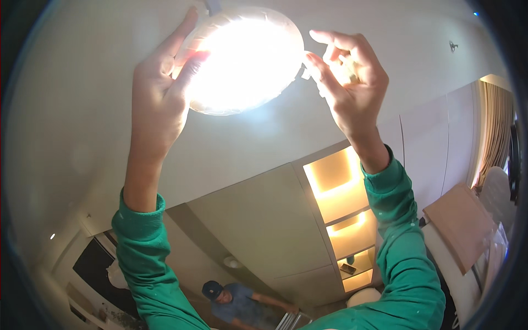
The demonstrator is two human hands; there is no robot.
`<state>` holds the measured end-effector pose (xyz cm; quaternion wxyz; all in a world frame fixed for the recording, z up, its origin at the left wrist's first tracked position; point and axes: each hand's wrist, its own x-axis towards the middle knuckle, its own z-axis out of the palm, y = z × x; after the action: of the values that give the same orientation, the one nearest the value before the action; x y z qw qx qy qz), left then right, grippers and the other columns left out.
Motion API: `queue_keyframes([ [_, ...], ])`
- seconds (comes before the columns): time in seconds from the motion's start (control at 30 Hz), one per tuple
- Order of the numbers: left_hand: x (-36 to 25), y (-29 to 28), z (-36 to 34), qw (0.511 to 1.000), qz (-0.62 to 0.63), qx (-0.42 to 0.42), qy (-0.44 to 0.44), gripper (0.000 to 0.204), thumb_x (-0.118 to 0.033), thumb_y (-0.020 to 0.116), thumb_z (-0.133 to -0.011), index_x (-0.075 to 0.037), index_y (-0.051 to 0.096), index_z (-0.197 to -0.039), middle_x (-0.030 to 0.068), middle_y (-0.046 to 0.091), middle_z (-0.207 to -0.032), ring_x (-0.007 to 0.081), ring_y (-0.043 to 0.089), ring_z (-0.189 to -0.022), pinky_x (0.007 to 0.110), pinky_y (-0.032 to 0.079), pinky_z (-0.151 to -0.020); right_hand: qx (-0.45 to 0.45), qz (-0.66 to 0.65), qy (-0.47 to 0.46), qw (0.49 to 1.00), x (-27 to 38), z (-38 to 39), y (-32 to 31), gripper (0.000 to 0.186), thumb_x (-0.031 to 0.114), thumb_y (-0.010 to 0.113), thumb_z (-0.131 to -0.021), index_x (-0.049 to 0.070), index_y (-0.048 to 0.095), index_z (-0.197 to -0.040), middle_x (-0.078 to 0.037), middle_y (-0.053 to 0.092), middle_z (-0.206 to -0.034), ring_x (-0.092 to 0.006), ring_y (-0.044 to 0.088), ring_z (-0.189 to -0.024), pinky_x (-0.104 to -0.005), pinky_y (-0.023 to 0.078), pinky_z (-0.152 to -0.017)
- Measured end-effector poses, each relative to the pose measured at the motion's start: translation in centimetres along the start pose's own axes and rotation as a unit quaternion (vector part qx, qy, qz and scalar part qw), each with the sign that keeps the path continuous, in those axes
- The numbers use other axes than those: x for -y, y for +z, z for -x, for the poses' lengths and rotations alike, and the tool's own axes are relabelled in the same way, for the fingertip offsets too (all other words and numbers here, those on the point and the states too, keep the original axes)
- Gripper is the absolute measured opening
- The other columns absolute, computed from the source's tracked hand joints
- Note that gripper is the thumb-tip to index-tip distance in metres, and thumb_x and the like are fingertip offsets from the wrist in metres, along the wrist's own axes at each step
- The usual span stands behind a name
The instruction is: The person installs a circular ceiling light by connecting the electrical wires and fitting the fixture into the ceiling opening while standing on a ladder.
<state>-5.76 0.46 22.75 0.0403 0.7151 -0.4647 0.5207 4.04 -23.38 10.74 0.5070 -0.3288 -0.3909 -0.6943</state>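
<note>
A round, brightly lit ceiling light [250, 63] glows at the top of the view, its face washed out by glare. Wrinkled, translucent film seems to line its rim. My left hand [168, 77] grips the light's left side, with the thumb on the lit face and the fingers along the outer edge. Beside the right edge is my right hand [355, 71], its index finger and thumb apart and the other fingers curled. Close to that thumb, a small pale tab [306, 73] sticks out at the rim. Glare hides whether the thumb touches it.
White ceiling [247, 148] surrounds the light, with a small metal fitting [453, 46] at the right. Below are lit shelves [338, 190], pale cabinet panels [264, 220], a curtain [492, 126] and a brown board [461, 223]. A person in a cap [236, 302] stands below near a metal ladder-like frame [294, 320].
</note>
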Motion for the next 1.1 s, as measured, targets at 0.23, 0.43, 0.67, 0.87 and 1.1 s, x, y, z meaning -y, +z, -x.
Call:
queue_keyframes([
  [0.23, -3.7, 0.7, -0.2, 0.993, 0.055, -0.044, -0.091, 0.057, -0.024, 0.065, -0.101, 0.003, 0.047, -0.148, 0.0185, 0.069, -0.122, 0.0243, 0.069, -0.109, 0.033, 0.054, -0.093, -0.011, 0.086, -0.159, 0.983, -0.8, -3.0, 2.2, 0.035, -0.01, 0.08, -0.076, 0.006, 0.075, -0.107, -0.005, 0.062, -0.1, -0.0106, 0.059, -0.076, -0.0227, 0.047, -0.052],
  [0.43, -4.1, 0.2, -0.9, 0.992, 0.061, -0.029, -0.106, 0.056, -0.02, 0.064, -0.1, 0.004, 0.046, -0.148, 0.0204, 0.068, -0.128, 0.026, 0.067, -0.112, 0.034, 0.052, -0.096, -0.014, 0.06, -0.18, 0.982, -0.7, -3.5, 2.9, 0.035, -0.01, 0.082, -0.074, 0.007, 0.077, -0.104, -0.005, 0.064, -0.098, -0.011, 0.061, -0.074, -0.0232, 0.048, -0.049],
  [0.67, -5.1, -0.2, -1.9, 0.988, 0.051, 0.005, -0.149, 0.054, -0.015, 0.064, -0.099, 0.002, 0.047, -0.148, 0.0207, 0.068, -0.128, 0.0228, 0.067, -0.11, 0.032, 0.051, -0.097, 0.007, 0.083, -0.223, 0.971, -0.1, -5.1, 3.2, 0.036, -0.01, 0.083, -0.072, 0.007, 0.078, -0.103, -0.004, 0.065, -0.096, -0.0122, 0.062, -0.071, -0.0248, 0.05, -0.054],
  [0.87, -5.6, -1.2, -2.8, 0.988, 0.029, 0.042, -0.142, 0.053, -0.014, 0.063, -0.099, 0.002, 0.048, -0.147, 0.0212, 0.069, -0.125, 0.0214, 0.067, -0.11, 0.033, 0.051, -0.098, 0.041, 0.088, -0.258, 0.961, -0.2, -6.0, 3.1, 0.036, -0.013, 0.08, -0.072, 0.005, 0.077, -0.103, -0.005, 0.065, -0.09, -0.014, 0.063, -0.07, -0.0257, 0.049, -0.055],
  [1.1, -4.9, -2.1, -3.7, 0.99, 0.039, 0.061, -0.123, 0.045, -0.011, 0.059, -0.099, 0.005, 0.053, -0.141, 0.02, 0.069, -0.126, 0.0249, 0.067, -0.113, 0.037, 0.049, -0.1, 0.081, 0.105, -0.254, 0.958, -0.1, -7.1, 2.7, 0.028, -0.009, 0.08, -0.074, 0.002, 0.075, -0.099, -0.005, 0.067, -0.09, -0.0154, 0.065, -0.074, -0.0254, 0.052, -0.058],
])
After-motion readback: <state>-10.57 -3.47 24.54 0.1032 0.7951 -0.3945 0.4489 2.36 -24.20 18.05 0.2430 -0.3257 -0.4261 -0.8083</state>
